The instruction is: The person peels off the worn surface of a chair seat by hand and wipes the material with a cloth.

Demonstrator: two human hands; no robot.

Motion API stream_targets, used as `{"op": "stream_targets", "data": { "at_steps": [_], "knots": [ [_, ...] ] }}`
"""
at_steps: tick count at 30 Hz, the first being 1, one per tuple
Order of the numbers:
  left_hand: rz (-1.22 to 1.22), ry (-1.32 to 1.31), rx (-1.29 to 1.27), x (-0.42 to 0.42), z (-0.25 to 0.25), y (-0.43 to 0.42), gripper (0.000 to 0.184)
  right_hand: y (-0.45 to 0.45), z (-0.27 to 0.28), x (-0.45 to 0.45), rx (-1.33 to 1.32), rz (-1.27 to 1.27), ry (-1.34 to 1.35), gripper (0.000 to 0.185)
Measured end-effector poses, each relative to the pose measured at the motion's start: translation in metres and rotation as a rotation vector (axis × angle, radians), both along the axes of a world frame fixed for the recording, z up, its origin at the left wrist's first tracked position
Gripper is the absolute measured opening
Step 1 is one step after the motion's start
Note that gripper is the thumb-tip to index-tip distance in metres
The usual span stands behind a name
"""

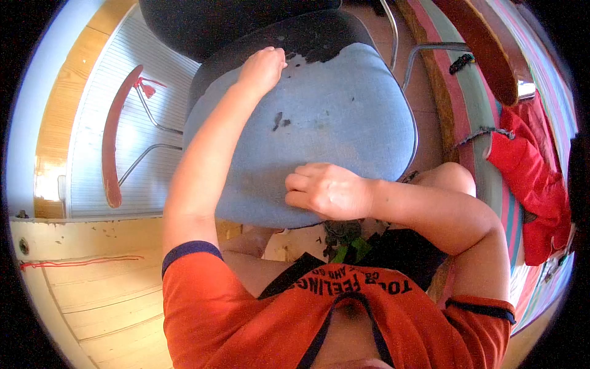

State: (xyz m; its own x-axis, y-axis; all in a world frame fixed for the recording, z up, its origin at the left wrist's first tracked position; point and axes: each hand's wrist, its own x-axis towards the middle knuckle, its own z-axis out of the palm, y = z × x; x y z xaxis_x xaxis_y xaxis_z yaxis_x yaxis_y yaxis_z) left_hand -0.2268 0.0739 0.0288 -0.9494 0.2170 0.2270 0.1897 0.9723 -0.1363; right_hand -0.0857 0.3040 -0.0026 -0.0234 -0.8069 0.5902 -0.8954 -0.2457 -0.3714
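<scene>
In front of me is a chair seat (319, 135), mostly blue fabric, with a ragged-edged black layer (319, 40) at its back and a few small dark flecks (281, 121) near the middle. My left hand (264, 69) is closed at the border between black and blue, fingers curled down on the surface. Whatever it may pinch is hidden. Nearer to me, my right hand (330, 191) is closed over the front part of the seat, knuckles up. Its fingertips are tucked under, so I cannot see if anything is in them.
The dark chair back (233, 21) rises behind the seat. Curved armrests (115, 135) on metal tubes flank it, the left with a red string (147, 89). A striped bed cover (485, 104) with red cloth (531, 178) lies right. Wooden boards (110, 307) are at lower left.
</scene>
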Motion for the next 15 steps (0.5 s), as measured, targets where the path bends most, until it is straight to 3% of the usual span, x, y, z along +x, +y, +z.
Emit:
{"op": "stream_targets", "data": {
  "at_steps": [1,3,7,9,11,13,15],
  "knots": [
    [0.0,-0.001,0.0,-0.003,-0.001,-0.004,0.017,-0.001,-0.001,0.0,-0.002,-0.001,-0.001,0.018],
    [-0.009,-0.129,0.281,-0.007,-0.001,-0.016,0.018,-0.002,0.0,0.001,-0.005,0.0,-0.002,0.019],
    [-0.122,-0.005,0.389,0.003,0.001,-0.022,0.02,0.001,0.002,-0.001,0.015,0.003,0.008,0.012],
    [0.042,-0.561,0.936,0.027,0.033,-0.02,0.025,0.0,0.003,-0.001,0.002,0.0,-0.001,0.012],
    [0.051,-0.686,0.968,0.036,0.046,-0.028,0.035,0.0,0.004,0.0,0.007,0.015,-0.018,0.012],
    [0.125,-0.457,0.583,0.029,0.042,-0.036,0.039,-0.002,0.003,0.0,-0.005,0.01,-0.028,0.012],
    [0.175,-0.346,0.522,0.021,0.024,-0.033,0.036,-0.003,0.003,0.0,-0.015,0.007,-0.033,0.013]
  ]
}}
